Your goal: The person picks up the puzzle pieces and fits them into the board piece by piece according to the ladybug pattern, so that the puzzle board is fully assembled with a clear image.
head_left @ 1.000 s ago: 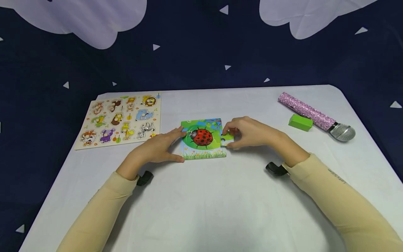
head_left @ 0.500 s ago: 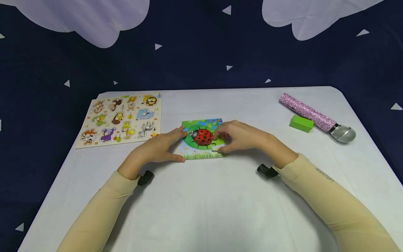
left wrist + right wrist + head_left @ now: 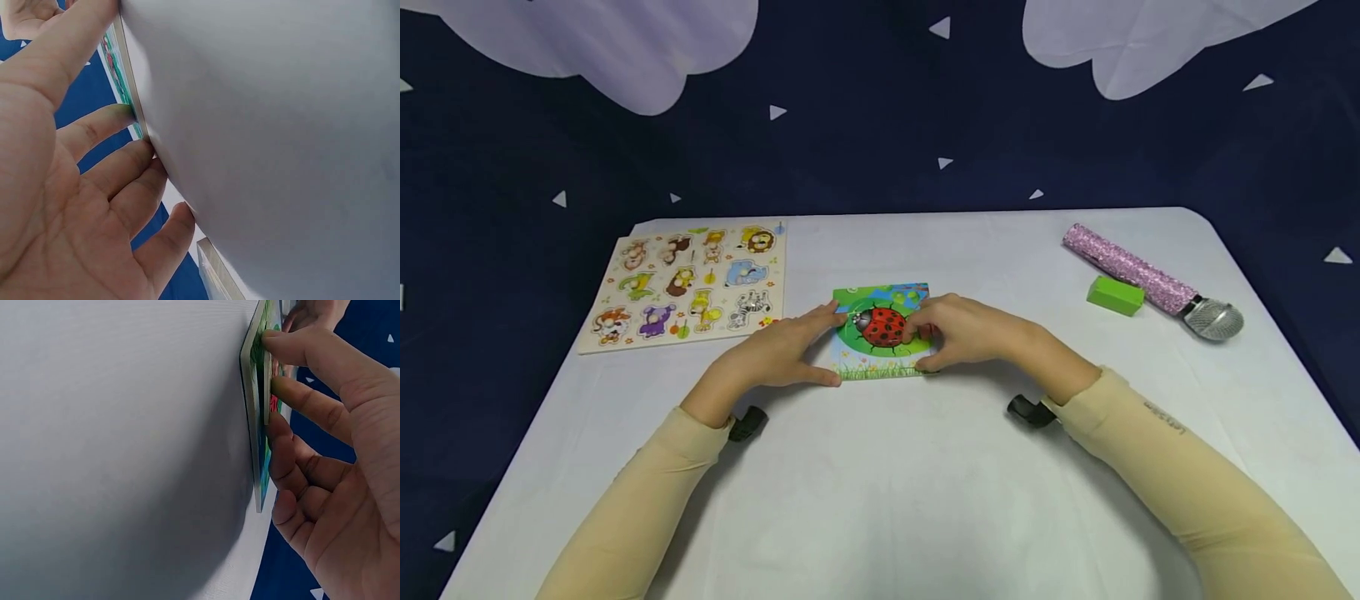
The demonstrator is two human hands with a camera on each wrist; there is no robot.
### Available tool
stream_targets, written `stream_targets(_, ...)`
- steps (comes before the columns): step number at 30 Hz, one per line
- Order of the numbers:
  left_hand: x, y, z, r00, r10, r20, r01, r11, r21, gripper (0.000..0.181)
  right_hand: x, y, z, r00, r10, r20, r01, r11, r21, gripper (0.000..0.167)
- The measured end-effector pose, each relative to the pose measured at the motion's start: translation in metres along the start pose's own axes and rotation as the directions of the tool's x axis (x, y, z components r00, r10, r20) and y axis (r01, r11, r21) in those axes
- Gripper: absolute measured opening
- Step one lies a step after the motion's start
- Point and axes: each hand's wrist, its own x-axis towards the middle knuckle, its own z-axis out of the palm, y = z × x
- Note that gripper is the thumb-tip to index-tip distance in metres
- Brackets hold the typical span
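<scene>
A square ladybug jigsaw puzzle lies on the table between the two hands. My left hand rests at its left side, fingers and thumb fairly straight and spread against the edge. Over the puzzle's right part, my right hand pinches a puzzle piece between thumb and fingertips. In the right wrist view that piece sits raised above the puzzle's base. From the head view the hand's fingers mostly hide the piece. The left wrist view shows my left fingertips touching the puzzle's edge.
A wooden peg-style board with animal pictures lies at the back left of the white table. At the right lie a pink glitter microphone and, against or close beside it, a green block.
My right hand has moved left, carrying the puzzle piece from beside the puzzle's right edge to over its right part. The left hand has stayed in place.
</scene>
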Motion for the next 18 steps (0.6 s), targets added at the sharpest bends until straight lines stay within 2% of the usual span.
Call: stream_targets(18, -0.0002, 0.0007, 0.0, 1.0, 0.008, -0.003, -0.008, 1.0, 0.005, 0.097, -0.0005, -0.0054, -0.0032, 0.998, 0.064, 0.021, -0.064, 0.998, 0.014, 0.036)
